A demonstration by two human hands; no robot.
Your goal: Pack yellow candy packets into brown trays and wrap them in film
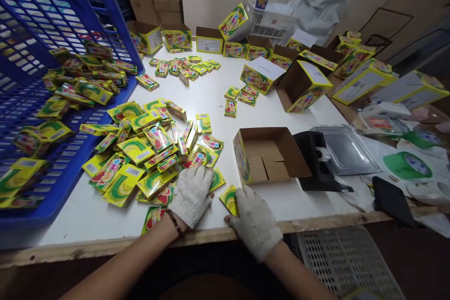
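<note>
Small yellow-green candy boxes (131, 150) lie in a loose pile on the white table. My left hand (192, 194), in a white knit glove with bare fingertips, rests on the pile's near right edge, its fingers stretched over the boxes. Whatever lies under that palm is hidden. My right hand (256, 220), gloved the same way, pinches one small candy box (229, 200) between thumb and fingers close to the table's front edge. Just beyond it stands an open display carton (242, 161), brown inside, with nothing in it.
A blue plastic crate (121, 23) tipped toward the table holds more small boxes at left. Several display cartons (209, 42) line the back. To the right are a black tape dispenser (311, 159), a clear plastic lid (351, 147) and green tape (404, 165). A white basket (346, 255) sits below the edge.
</note>
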